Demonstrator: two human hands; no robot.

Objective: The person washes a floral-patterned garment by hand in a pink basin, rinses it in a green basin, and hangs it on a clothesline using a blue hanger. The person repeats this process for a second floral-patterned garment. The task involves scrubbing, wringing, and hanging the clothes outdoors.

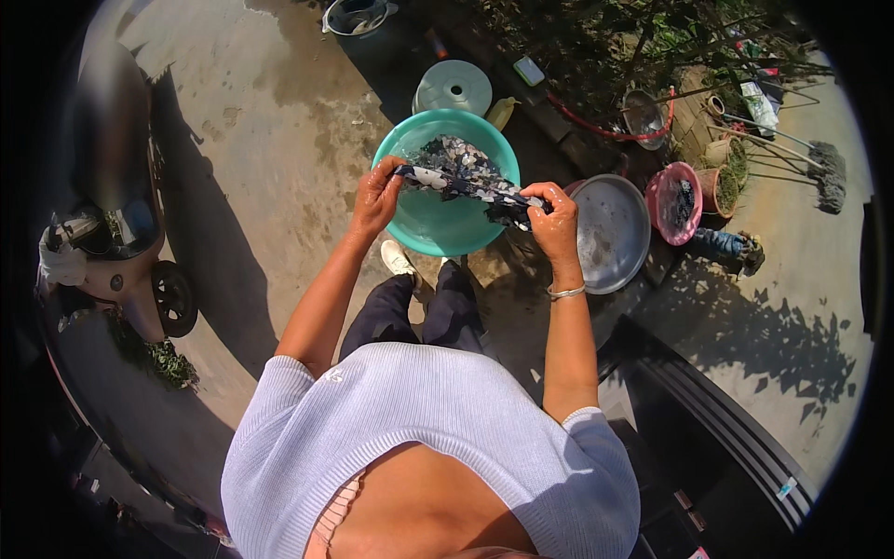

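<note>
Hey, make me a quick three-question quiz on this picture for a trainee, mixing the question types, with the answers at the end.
1. Multiple choice: the dark floral-patterned cloth is held above which vessel?
a) pink round plastic basin
b) turquoise-green round plastic basin
c) silver-grey round metal basin

2. True or false: just one hand grips the cloth.

3. Short answer: which wrist wears the silvery metal bangle?

Key:
1. b
2. False; the left hand and the right hand both grip it.
3. The right wrist.
</note>
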